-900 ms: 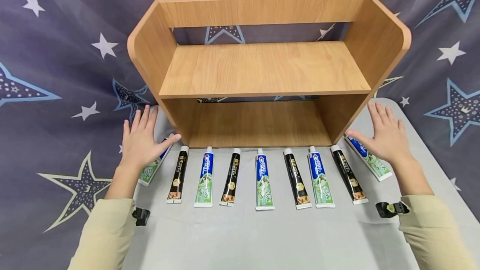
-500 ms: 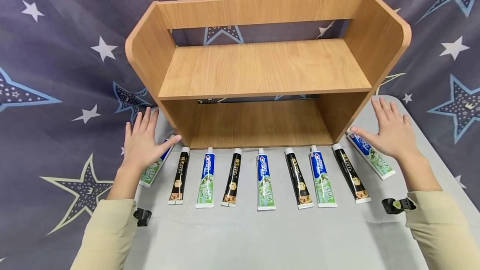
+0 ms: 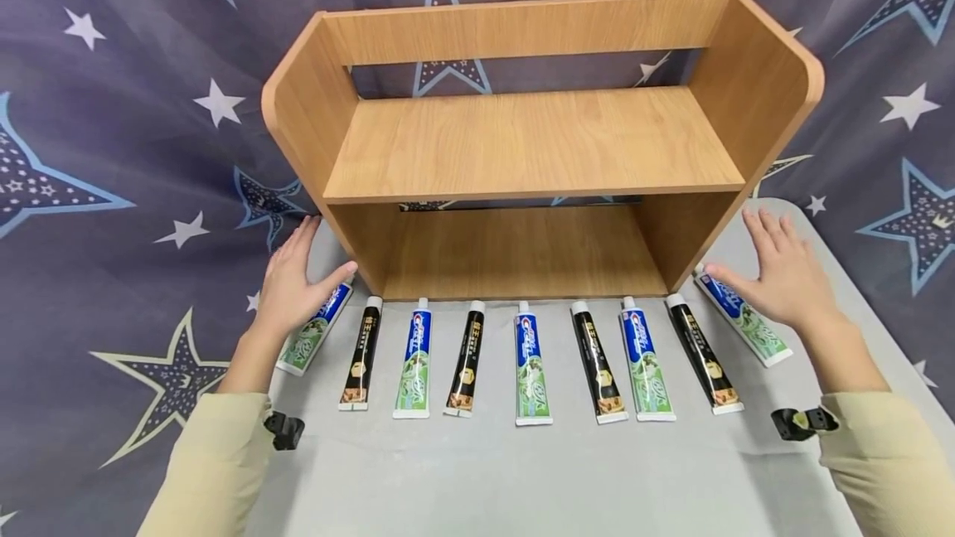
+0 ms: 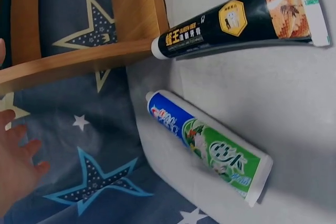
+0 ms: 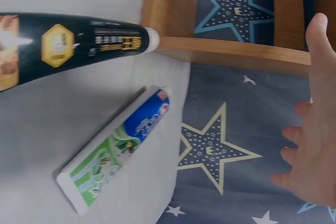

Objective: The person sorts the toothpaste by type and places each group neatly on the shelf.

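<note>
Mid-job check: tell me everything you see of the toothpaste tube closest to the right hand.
The toothpaste tube looks like smooth plastic, printed blue toward its white cap and green with leafy artwork toward its broad, flat white end. It lies label up on the pale tabletop, at a slant, cap end near the shelf but apart from it. The right hand isn't gripping it; the wrist view shows them apart.
</note>
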Tool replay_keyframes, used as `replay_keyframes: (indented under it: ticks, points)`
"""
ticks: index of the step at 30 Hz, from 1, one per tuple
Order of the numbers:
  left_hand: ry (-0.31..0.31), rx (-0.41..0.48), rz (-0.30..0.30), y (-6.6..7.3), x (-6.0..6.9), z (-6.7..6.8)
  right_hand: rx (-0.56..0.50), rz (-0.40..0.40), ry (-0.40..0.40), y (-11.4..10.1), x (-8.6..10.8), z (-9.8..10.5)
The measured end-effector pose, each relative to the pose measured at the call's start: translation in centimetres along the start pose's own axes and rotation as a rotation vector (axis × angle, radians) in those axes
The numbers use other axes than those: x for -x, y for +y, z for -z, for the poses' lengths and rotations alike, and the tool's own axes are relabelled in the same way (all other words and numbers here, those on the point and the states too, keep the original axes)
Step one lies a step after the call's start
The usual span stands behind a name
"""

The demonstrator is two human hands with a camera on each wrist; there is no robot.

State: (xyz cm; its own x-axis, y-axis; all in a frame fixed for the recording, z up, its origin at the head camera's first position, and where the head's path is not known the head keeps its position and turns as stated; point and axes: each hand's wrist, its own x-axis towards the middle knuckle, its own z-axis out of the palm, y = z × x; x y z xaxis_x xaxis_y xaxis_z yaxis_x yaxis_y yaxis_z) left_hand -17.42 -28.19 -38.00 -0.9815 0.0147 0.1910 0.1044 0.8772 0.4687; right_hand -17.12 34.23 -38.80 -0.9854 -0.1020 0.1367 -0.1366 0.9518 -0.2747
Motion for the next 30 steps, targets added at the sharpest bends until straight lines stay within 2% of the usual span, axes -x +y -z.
replay_keyframes:
  ticks: [4,11,14,18,21,24,28,30]
  points:
    - [0.01,0.162,-0.013,-0.1,-0.1,-0.6,0.009,0.022,-0.009,0.1,0.3,-1.0]
    - [0.063,0.363,-0.02,0.5,0.2,-2.0,0.053,0.068,-0.034,0.3,0.7,-2.8]
    - [0.087,0.458,0.026,0.9,0.2,-2.3,0.073,0.094,-0.038,0.3,1.0,-3.5]
    - [0.133,0.596,0.143,1.3,0.0,-2.3,0.073,0.1,-0.058,0.4,1.3,-4.4]
    - [0.167,0.682,0.177,1.4,-0.4,-2.2,0.05,0.084,-0.085,0.7,1.3,-5.0]
    - [0.179,0.733,0.167,1.3,-0.9,-2.3,0.015,0.052,-0.144,1.2,1.4,-5.5]
    - [0.18,0.737,0.172,1.2,-1.4,-2.3,-0.02,-0.014,-0.239,2.2,1.5,-6.2]
    - [0.192,0.737,0.183,1.1,-1.6,-2.3,-0.029,-0.036,-0.262,2.6,1.4,-6.4]
